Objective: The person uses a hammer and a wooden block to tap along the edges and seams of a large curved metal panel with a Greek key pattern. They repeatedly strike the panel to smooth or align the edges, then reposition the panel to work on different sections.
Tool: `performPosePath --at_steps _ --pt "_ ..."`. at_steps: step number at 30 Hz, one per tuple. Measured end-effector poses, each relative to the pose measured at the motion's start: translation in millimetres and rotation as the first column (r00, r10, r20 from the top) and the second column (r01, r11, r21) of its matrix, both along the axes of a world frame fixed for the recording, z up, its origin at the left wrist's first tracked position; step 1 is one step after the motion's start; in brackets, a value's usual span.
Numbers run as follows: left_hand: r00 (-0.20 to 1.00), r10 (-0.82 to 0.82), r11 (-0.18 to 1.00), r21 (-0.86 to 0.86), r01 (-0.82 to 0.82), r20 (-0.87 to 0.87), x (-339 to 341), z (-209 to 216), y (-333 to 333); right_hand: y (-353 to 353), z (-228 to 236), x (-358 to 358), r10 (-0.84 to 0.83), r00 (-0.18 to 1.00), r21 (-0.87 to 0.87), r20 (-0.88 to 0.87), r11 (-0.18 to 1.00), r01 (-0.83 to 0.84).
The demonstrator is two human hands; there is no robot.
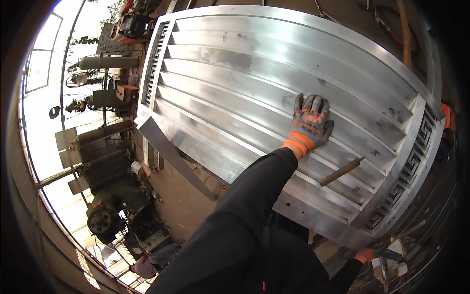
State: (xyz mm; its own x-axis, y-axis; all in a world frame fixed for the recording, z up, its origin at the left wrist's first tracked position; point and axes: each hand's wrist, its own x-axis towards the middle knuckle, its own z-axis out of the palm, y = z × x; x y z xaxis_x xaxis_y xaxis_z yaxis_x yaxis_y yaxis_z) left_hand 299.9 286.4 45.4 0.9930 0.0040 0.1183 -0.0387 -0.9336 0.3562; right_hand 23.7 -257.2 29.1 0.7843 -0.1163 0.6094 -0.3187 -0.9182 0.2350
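A large metal gate panel (pixel 235 73) with horizontal slats and patterned side bands fills the middle of the view. My left hand (pixel 311 122), in a grey and orange glove, lies flat on one of the slats with its fingers spread and holds nothing. A short rusty rod (pixel 342 170) lies on the slats just below and to the right of that hand. My right hand (pixel 364 255), also gloved, shows only partly at the lower right, below the panel's near edge. Its fingers are hidden.
A long flat metal strip (pixel 174 157) leans off the panel's left corner. Workshop machines (pixel 105 215), a gas cylinder (pixel 107 62) and an orange machine (pixel 132 27) stand to the left. Part of another person (pixel 144 267) shows at the lower left. Metal scraps (pixel 394 255) lie at the lower right.
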Motion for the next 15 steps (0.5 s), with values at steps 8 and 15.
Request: performPosePath --at_steps 8,15 --pt "1.000 -0.006 0.998 0.060 0.008 -0.018 0.3 -4.3 -4.1 -26.5 5.4 -9.4 0.181 0.979 0.137 -0.091 0.976 -0.168" --pt "1.000 -0.011 0.998 0.069 0.010 0.017 0.3 -3.3 -7.4 -40.8 -11.8 -21.9 0.082 0.997 0.206 0.006 0.975 -0.081"
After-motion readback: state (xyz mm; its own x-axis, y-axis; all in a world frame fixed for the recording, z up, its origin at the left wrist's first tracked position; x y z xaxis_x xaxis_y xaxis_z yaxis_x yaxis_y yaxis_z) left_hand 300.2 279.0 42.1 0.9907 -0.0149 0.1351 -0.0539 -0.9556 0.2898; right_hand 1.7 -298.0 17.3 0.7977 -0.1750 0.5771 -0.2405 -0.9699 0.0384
